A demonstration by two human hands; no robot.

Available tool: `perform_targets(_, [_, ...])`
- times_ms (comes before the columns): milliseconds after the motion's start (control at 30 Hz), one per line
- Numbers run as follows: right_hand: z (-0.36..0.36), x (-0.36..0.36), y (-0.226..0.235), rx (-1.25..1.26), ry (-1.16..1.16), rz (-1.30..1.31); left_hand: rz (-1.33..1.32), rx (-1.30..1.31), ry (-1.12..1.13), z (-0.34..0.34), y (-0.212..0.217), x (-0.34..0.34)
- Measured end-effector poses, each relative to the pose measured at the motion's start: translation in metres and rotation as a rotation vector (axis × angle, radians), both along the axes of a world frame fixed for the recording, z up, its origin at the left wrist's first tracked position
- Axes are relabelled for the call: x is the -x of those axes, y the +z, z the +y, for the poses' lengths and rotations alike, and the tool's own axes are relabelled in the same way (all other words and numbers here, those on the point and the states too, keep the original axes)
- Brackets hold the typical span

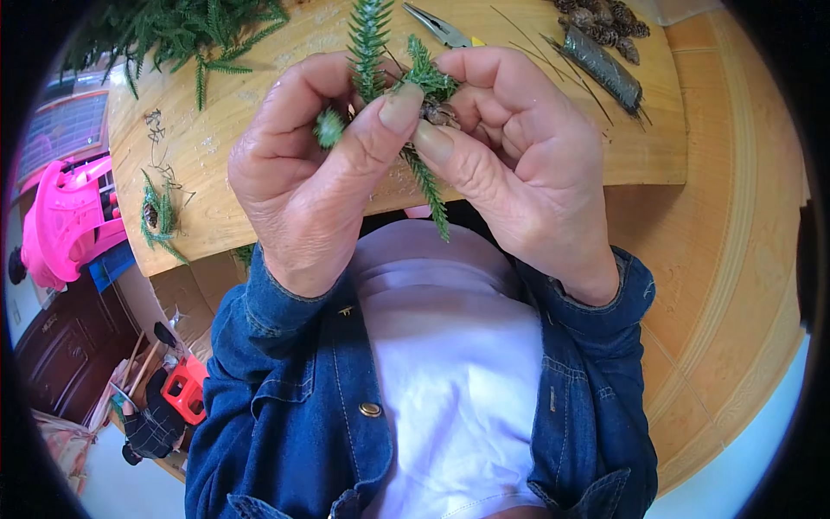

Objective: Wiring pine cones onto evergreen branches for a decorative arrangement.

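Both my hands meet above the near part of the wooden table, around a small bunch of green pine sprigs (pixel 369 52) with a brown pine cone (pixel 439 113) at its middle. My left hand (pixel 311 164) is closed, pinching the sprigs between thumb and fingers. Closed from the other side, my right hand (pixel 532 164) has its thumb beside the left thumb, just under the cone, and its fingers curled behind. One sprig points up and another hangs down below the thumbs. The stems' joint is hidden by my fingers.
Pliers (pixel 437 24) lie beyond my hands. At far right are pine cones (pixel 603 35), a dark wrapped bundle of wires (pixel 605 71) and loose wires. Greenery (pixel 177 30) is heaped far left; a sprig with a cone (pixel 156 214) lies near the table's (pixel 220 182) left edge.
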State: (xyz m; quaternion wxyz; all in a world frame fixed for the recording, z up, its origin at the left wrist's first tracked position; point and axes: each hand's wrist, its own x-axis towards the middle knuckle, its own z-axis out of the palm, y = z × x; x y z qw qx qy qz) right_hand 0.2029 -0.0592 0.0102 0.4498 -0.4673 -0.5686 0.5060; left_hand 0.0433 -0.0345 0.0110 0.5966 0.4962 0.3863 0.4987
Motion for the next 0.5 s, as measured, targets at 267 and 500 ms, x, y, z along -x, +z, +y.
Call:
perform_targets(267, [-0.0026, -0.0006, -0.0019, 0.002, 0.004, 0.023, -0.045, -0.026, -0.024, -0.0001, -0.0034, -0.0001])
perform_targets(500, [-0.0046, 0.0031, -0.0053, -0.033, -0.033, 0.077, -0.115, -0.055, -0.057, 0.0028, -0.0067, -0.0002])
